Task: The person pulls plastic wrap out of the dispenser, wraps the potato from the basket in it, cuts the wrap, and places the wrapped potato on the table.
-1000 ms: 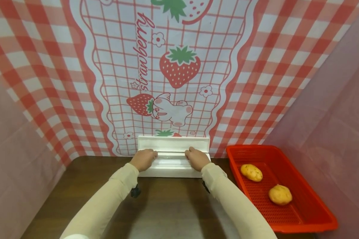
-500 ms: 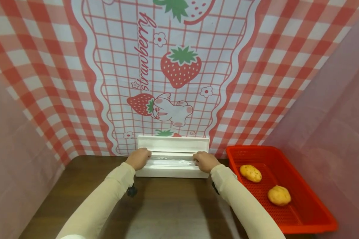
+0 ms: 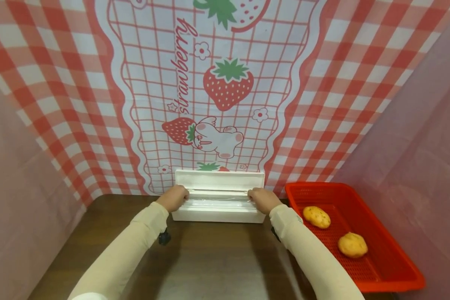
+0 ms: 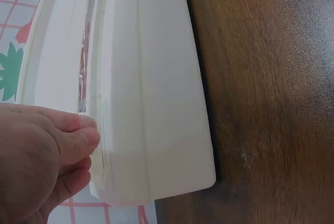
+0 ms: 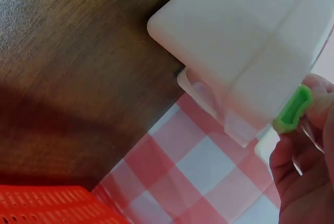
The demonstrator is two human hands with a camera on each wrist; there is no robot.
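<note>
A long white cling film dispenser [image 3: 218, 216] lies across the back of the table, its lid [image 3: 219, 180] raised against the cloth. Clear cling film [image 3: 219, 203] stretches along its top between the two hands. At the left end, the left hand [image 3: 173, 198] pinches the film edge between thumb and forefinger. The right hand [image 3: 263, 200] holds the film edge at the opposite end, fingers curled. Right by its fingertips, a small green plastic piece [image 5: 294, 110] shows in the right wrist view; whether the fingers touch it I cannot tell.
A red plastic basket [image 3: 393, 250] stands at the right with two potatoes, one farther back [image 3: 316, 217] and one nearer [image 3: 353, 245]. A checked strawberry-print cloth [image 3: 225, 125] hangs behind the brown wooden table [image 3: 217, 258].
Both hands have spread apart: the left hand shifted slightly left and the right hand moved right towards the dispenser's end. More film shows between them. The dispenser and potatoes stayed put.
</note>
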